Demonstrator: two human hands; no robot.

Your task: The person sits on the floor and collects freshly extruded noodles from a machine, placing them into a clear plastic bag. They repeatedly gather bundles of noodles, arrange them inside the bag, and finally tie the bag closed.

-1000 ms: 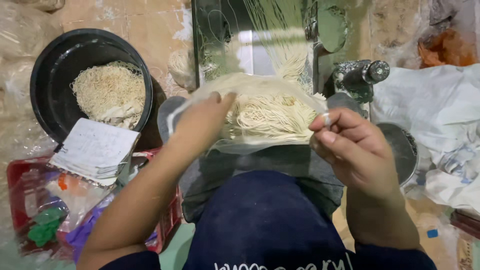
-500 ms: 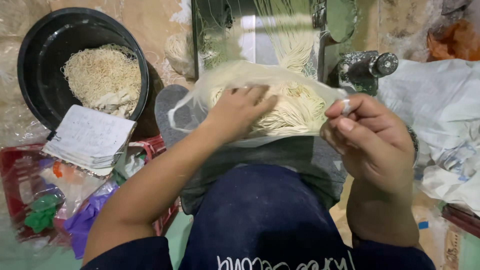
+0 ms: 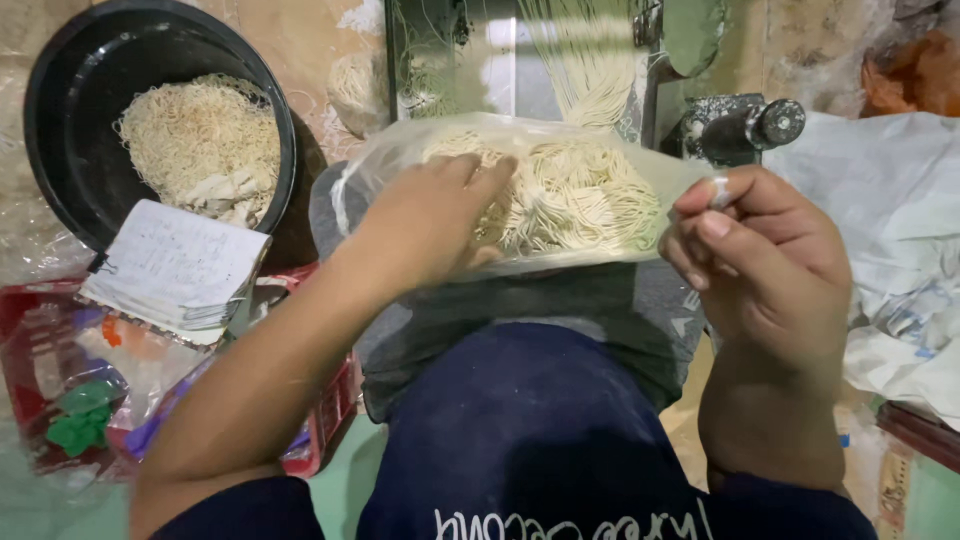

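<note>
A clear plastic bag of pale noodles is held over the lap, and its hold looks uneven.

Nearest, the left hand (image 3: 425,225) reaches into the clear, floppy plastic bag (image 3: 640,165), fingers half curled on the tangle of pale yellow noodle strands (image 3: 570,195), while the right hand (image 3: 765,255) pinches the bag's right edge between thumb and fingers. Only that pinch seems to hold the mouth open; if it slips, the bag could sag and spill strands onto the dark blue clothed lap (image 3: 520,430). Left of the lap a red plastic crate (image 3: 330,410) carries a white notepad (image 3: 175,265). Beyond it is a round black bowl (image 3: 60,150) of noodles; fresh strands hang from the grey metal noodle machine (image 3: 745,125).
</note>
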